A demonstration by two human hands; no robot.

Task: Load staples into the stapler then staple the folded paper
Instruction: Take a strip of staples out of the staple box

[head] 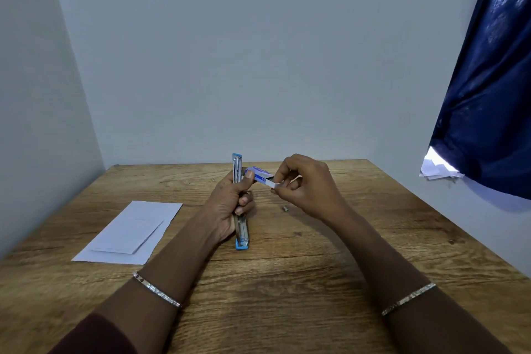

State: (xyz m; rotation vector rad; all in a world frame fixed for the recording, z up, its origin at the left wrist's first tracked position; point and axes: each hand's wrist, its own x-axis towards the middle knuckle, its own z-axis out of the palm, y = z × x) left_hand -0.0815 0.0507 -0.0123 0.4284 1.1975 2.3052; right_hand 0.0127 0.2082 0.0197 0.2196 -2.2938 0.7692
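Note:
My left hand (230, 204) grips a blue and silver stapler (240, 231) that is swung fully open in a long line, one end up, the other resting on the wooden table (287, 282). The left thumb also pins a small blue staple box (260, 175) against the stapler. My right hand (304, 184) pinches the box's white inner tray at its open end. The folded white paper (129, 231) lies flat to the left of my left forearm. A small clump of staples (285, 208) sits on the table under my right hand.
Grey walls close the table at the back and left. A dark blue curtain (488, 80) hangs at the right, with a stack of white papers (439, 169) below its edge.

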